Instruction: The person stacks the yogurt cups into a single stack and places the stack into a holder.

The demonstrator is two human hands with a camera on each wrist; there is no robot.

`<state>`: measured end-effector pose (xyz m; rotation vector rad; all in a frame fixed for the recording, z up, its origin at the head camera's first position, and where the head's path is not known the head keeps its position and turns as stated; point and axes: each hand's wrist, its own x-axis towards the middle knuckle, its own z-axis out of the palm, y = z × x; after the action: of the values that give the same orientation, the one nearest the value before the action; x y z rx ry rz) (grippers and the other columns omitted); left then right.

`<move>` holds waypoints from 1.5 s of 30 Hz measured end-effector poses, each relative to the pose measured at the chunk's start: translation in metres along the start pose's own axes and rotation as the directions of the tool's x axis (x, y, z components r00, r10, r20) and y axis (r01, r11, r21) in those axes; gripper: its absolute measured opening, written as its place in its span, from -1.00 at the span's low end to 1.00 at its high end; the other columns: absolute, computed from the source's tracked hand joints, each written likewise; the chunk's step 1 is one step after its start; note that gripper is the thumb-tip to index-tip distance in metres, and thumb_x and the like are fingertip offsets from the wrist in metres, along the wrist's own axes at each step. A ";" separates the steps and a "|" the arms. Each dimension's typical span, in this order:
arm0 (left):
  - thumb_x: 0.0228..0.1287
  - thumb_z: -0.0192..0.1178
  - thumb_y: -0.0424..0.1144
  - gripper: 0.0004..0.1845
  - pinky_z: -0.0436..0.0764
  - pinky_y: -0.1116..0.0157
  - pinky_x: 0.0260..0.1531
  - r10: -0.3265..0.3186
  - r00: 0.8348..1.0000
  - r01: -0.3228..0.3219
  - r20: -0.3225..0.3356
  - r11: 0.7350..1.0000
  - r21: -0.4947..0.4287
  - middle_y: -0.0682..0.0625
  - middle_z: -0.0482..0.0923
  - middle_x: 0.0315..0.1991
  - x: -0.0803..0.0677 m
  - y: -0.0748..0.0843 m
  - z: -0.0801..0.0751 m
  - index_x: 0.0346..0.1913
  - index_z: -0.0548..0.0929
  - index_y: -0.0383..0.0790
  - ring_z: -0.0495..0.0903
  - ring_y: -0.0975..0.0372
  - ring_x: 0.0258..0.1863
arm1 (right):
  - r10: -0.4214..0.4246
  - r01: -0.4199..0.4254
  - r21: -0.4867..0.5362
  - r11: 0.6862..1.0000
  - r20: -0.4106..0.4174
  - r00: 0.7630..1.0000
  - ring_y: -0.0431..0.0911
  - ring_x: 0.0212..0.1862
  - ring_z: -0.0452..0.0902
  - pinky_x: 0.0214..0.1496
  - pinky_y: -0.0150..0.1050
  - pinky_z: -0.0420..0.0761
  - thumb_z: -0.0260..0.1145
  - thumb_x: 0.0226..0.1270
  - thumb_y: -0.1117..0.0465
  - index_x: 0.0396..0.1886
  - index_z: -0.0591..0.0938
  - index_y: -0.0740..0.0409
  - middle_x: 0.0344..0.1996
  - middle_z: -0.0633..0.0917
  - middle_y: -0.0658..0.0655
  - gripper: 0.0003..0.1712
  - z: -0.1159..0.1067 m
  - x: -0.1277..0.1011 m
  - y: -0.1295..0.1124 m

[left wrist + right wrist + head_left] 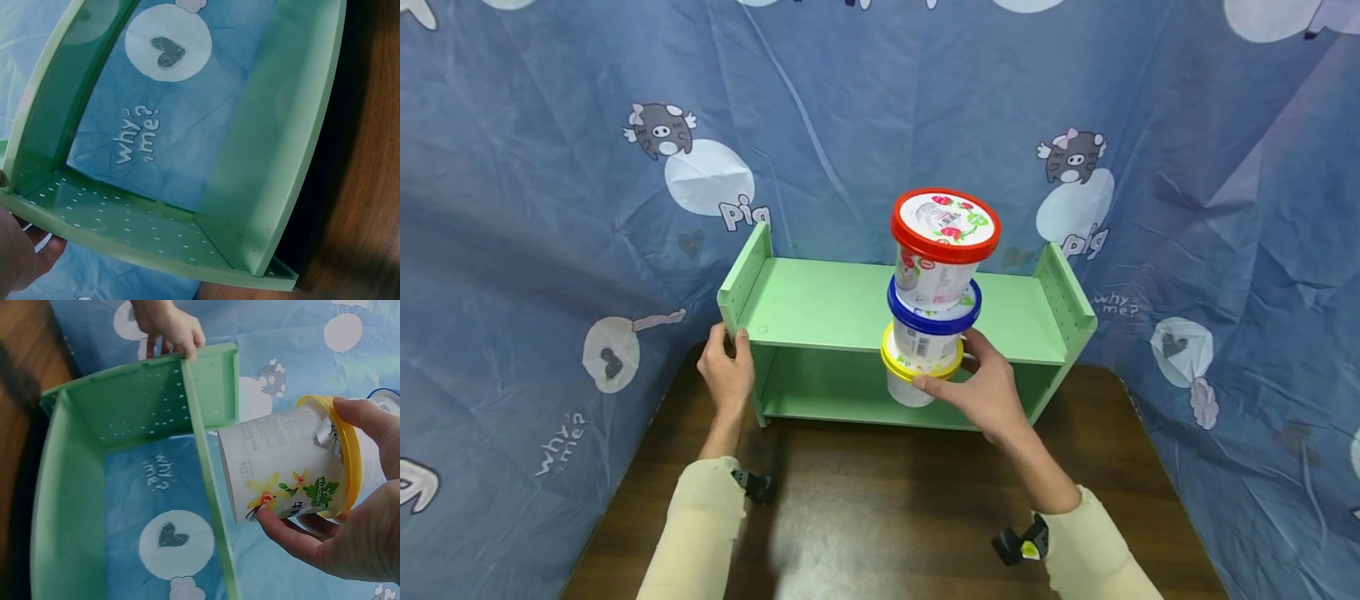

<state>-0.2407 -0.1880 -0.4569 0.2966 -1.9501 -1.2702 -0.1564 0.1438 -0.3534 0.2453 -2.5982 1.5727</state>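
Note:
Three white tubs stand stacked in my right hand (988,390). At the bottom is the yellow-lidded tub (281,465), with flower pictures on its side; thumb and fingers grip it near the lid. On it sits the blue-lidded tub (921,342), and a larger red-lidded tub (934,279) tops the stack. In the head view the stack overlaps the front edge of a green two-level shelf (820,304). My left hand (727,375) holds the shelf's left side panel (747,271), thumb at the front edge and fingers partly hidden behind it in the left wrist view.
The shelf stands on a dark brown wooden table (865,517), close to a blue cloth backdrop (880,108) printed with pigs. Its right side panel (1067,296) rises above the upper board. The lower board (820,404) lies beneath, open to the front.

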 end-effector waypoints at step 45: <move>0.32 0.16 -0.28 -0.75 0.51 -0.02 -0.11 0.030 0.999 -0.030 -0.012 1.000 -0.007 -0.34 0.64 -0.15 -0.002 -0.002 0.001 -0.04 0.61 -0.36 0.59 -0.12 -0.17 | 0.194 -0.191 0.098 0.977 -0.023 0.981 0.06 0.21 0.51 -0.03 -0.08 0.69 0.57 -0.06 -0.03 0.45 0.26 -0.07 0.27 0.50 0.16 0.05 0.014 0.102 -0.013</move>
<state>-0.2408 -0.1871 -0.4596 0.2702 -1.9326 -1.2534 -0.2543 0.1161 -0.3319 -0.0271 -2.5934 1.7487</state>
